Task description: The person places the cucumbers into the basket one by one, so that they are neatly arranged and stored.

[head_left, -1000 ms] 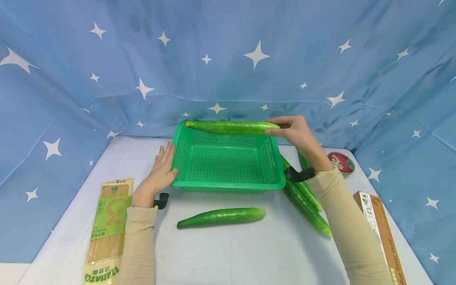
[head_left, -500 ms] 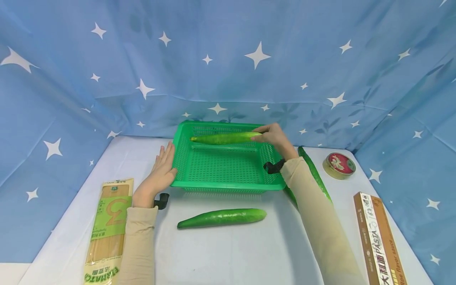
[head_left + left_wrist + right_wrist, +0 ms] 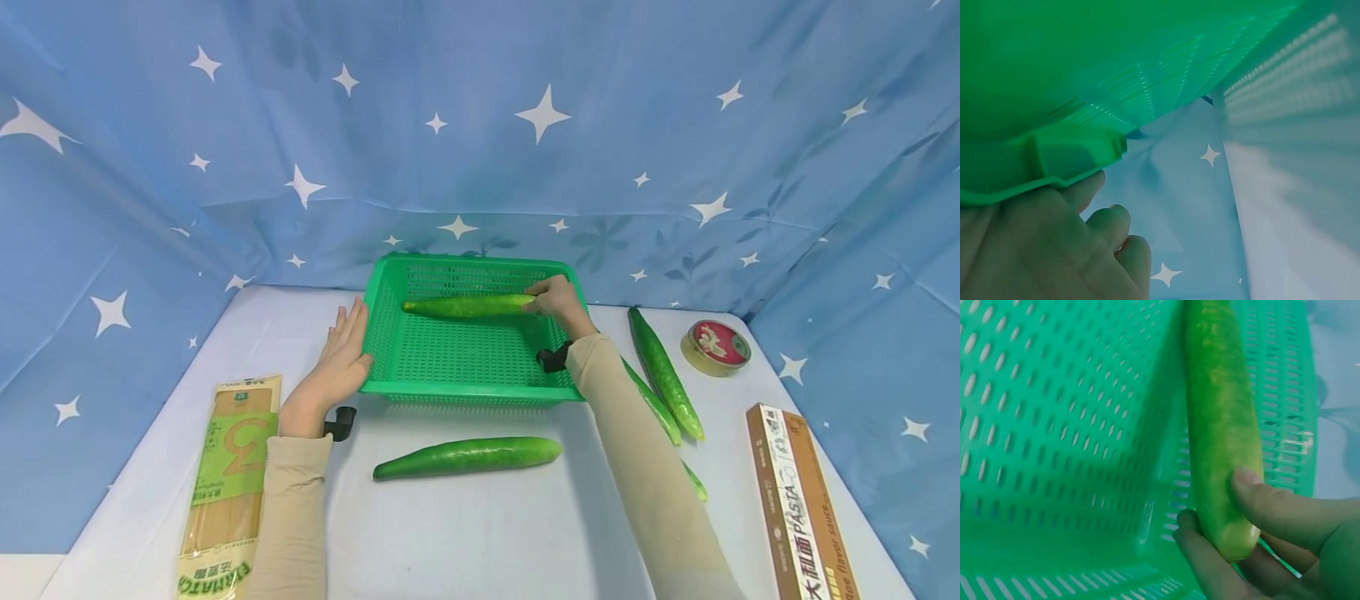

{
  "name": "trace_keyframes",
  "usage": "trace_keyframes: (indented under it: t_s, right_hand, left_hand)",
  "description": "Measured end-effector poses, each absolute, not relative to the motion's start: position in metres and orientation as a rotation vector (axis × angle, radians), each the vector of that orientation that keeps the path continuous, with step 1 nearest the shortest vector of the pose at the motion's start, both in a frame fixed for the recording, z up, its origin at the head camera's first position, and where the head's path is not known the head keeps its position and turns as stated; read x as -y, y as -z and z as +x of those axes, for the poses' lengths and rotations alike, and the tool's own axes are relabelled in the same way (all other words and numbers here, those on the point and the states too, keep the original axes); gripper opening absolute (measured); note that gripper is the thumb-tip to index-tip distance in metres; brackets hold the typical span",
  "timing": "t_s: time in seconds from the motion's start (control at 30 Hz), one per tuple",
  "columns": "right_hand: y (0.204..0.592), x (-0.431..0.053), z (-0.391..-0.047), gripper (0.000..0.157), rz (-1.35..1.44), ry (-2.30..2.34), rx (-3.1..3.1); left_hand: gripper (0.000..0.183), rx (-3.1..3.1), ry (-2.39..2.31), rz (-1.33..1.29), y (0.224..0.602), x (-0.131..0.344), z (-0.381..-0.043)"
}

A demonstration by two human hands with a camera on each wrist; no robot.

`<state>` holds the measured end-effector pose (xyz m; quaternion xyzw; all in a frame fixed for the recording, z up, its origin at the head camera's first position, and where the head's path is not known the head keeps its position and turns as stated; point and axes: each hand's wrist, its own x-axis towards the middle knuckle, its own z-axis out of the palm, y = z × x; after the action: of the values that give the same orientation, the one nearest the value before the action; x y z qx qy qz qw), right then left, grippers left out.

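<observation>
A green plastic basket with perforated walls stands at the back of the table. Inside it, along the far wall, lies a cucumber. My right hand reaches over the basket's right side and grips the cucumber's right end. In the right wrist view the thumb presses on top of the cucumber while the fingers curl beneath its pale tip. My left hand rests with straight fingers against the basket's left side. From the left wrist, its fingers show below the basket rim.
Another cucumber lies in front of the basket. Several more, including one cucumber, lie to the right, partly behind my sleeve. A round tin and a pasta box stand farther right. A spaghetti pack lies left; a blue curtain hangs behind.
My right hand has lowered the cucumber from above the basket's far rim down into the basket, moving left and nearer. The left hand has stayed at the basket's side.
</observation>
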<state>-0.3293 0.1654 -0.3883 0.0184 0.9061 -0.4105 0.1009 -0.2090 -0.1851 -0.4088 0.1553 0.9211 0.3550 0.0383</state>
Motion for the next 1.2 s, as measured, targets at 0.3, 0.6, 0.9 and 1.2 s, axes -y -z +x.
trace_keyframes:
  t_s: [0.3,0.6,0.9,1.2]
  right_hand:
    - [0.394,-0.166,-0.332,0.047,0.086,1.143,-2.647]
    - [0.375,-0.167,-0.319,0.049,-0.045,1.204,-2.677]
    - [0.320,-0.178,-0.277,0.042,-0.316,1.308,-2.755]
    - [0.289,-0.198,-0.212,0.035,-0.920,1.682,-2.784]
  left_hand:
    - [0.072,-2.829,-1.077,0.477,0.407,0.183,-0.207]
    - [0.072,-2.819,-1.085,0.479,0.409,0.184,-0.208]
    - [0.073,-2.805,-1.101,0.490,0.410,0.186,-0.209]
    - [0.073,-2.802,-1.114,0.489,0.408,0.185,-0.209]
